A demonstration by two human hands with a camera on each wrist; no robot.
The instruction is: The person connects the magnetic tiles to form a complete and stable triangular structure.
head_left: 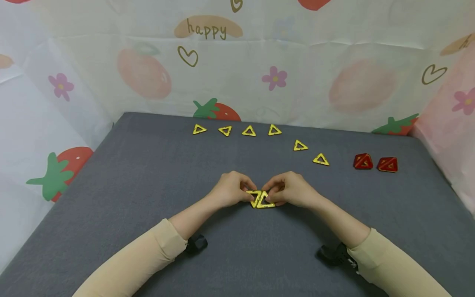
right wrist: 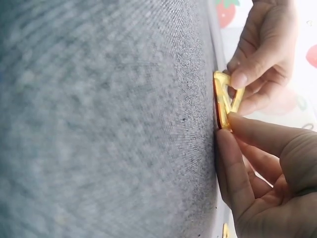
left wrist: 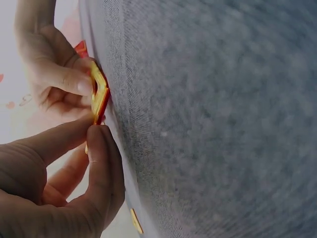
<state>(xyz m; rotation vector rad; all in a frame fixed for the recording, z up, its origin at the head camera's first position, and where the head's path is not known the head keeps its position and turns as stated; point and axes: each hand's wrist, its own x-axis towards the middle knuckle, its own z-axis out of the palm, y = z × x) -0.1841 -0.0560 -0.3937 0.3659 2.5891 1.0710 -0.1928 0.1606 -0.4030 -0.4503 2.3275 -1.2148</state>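
**Left hand [head_left: 231, 190] and right hand [head_left: 295, 189] pinch two yellow triangles side by side**

We see both hands low over the grey table [head_left: 230, 251], near its middle, each with a narrow grip. The left hand's grip holds the left triangle [head_left: 256, 192] between thumb and fingers; the right hand's grip holds the right triangle [head_left: 266, 206] the same way. The two hollow pieces meet along a slanting side, the left one pointing toward us and the right one pointing away. From the wrist views we cannot tell whether the pair touches the table or is slightly lifted.

Beyond the hands, near the far edge, we count four more yellow triangles in a loose row: first [head_left: 199, 132], second [head_left: 224, 127], third [head_left: 249, 135] and fourth [head_left: 275, 133]. To the right and closer to us lie a fifth [head_left: 300, 149] and a sixth [head_left: 320, 163], each apart from its neighbours. Farther right, two red pieces [head_left: 358, 159] [head_left: 394, 165] rest near each other.

Cream sleeves [head_left: 137, 251] [head_left: 404, 264] cover the forearms, and black devices [head_left: 198, 244] [head_left: 330, 255] show beneath the wrists. Behind the table we find a pale printed cloth [head_left: 237, 55] with strawberries, flowers, hearts and the word "happy".
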